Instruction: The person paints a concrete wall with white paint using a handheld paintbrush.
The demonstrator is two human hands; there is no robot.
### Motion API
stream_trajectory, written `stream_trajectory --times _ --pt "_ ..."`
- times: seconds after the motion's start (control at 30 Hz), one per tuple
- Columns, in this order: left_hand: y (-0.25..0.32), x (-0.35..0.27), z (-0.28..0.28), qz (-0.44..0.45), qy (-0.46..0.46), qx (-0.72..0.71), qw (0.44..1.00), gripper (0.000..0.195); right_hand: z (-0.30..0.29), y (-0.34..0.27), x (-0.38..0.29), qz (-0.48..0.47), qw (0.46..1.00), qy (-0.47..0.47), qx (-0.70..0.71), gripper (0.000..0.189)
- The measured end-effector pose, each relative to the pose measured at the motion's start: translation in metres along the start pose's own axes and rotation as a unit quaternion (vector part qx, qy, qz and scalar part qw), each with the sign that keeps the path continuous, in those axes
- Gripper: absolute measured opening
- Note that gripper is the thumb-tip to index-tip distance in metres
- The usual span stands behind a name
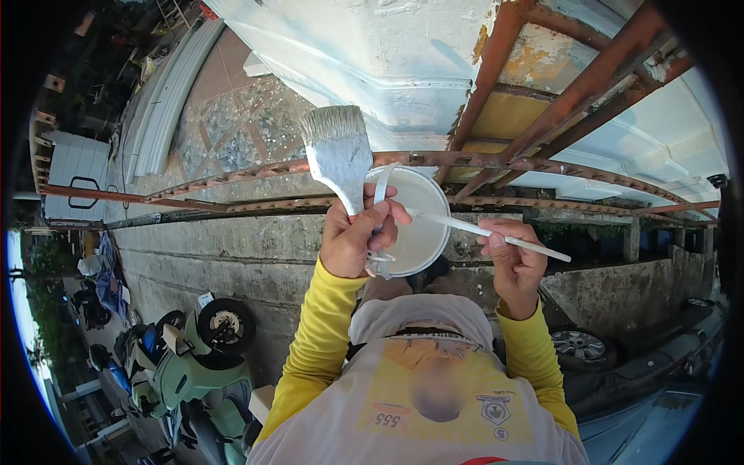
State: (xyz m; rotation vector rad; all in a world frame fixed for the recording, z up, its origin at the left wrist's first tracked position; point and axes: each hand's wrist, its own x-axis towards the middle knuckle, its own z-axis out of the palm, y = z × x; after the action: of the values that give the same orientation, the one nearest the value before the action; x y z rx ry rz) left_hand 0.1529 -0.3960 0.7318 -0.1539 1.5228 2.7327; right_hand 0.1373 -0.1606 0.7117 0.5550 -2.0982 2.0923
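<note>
My left hand (351, 235) grips the handle of a wide flat paintbrush (343, 157), its paint-streaked bristles upward. Beside the same hand hangs a white plastic bucket (445, 232) holding pale liquid that looks like paint. The bucket's strap handle (382, 185) runs up past my left fingers; whether they hold it is hidden. In my right hand (514, 256) is a slim white stick-like tool (453, 222), perhaps a thin brush. Its narrow end reaches over the bucket's mouth, and I cannot tell whether it touches the paint.
Rusty steel rails (256, 171) cross ahead of me, with red-brown metal beams (572, 99) at upper right. Beyond stands a white-painted wall (372, 52). White pipes (174, 104) lie at upper left. A green scooter (197, 378) is parked at lower left, a dark car (633, 360) at right.
</note>
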Motion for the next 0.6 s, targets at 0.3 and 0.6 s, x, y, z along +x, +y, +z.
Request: stream_trajectory --times 0.3,0.6 --pt "0.019 0.035 -0.028 -0.025 -0.012 -0.071 0.997 0.023 0.023 -0.001 -0.02 -0.025 0.987 0.153 0.034 0.011" --pt "0.048 0.055 -0.07 -0.101 -0.12 -0.12 0.98 0.019 0.124 -0.008 -0.059 0.034 0.95 0.308 0.043 0.01"
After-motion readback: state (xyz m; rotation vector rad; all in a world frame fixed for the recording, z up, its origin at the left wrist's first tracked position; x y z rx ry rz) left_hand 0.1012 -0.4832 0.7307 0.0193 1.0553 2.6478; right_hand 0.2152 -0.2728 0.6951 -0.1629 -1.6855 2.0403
